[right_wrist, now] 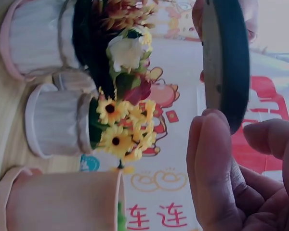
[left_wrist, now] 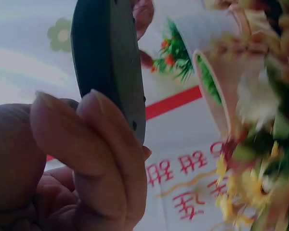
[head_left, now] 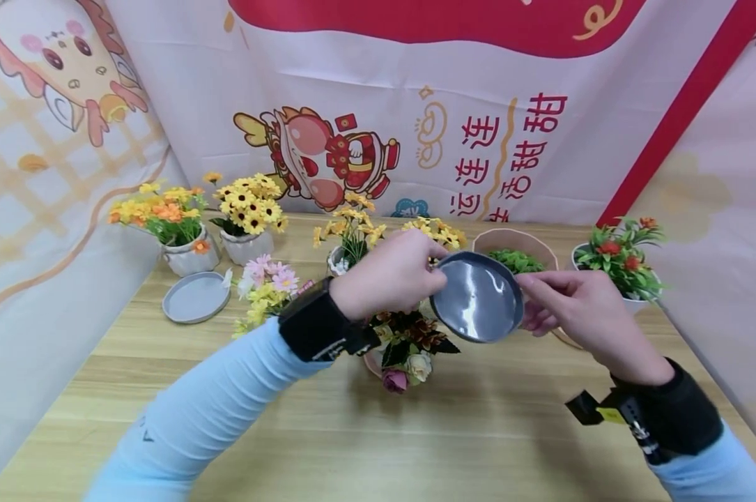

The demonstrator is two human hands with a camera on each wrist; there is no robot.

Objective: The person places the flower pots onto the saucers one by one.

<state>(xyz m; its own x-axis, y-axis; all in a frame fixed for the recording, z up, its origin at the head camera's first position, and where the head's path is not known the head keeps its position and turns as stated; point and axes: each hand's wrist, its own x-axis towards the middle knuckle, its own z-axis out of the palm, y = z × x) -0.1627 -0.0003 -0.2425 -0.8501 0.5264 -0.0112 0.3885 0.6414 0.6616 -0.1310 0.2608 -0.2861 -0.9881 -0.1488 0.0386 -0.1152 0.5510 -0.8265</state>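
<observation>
A round dark grey plant saucer is held up off the table, its shiny inner face toward the head camera. My left hand pinches its left rim, with fingers curled along the underside in the left wrist view. On the opposite rim my right hand pinches the edge between thumb and fingers. Small feet show on the underside of the saucer in the right wrist view. Below the hands stands a pot of mixed flowers with a purple rose, partly hidden by the left wrist.
A pale grey saucer lies at left beside pots of orange flowers and yellow daisies. Behind the hands stands a pink pot with green leaves. A red-flowered plant is at right. A printed cloth hangs behind the table.
</observation>
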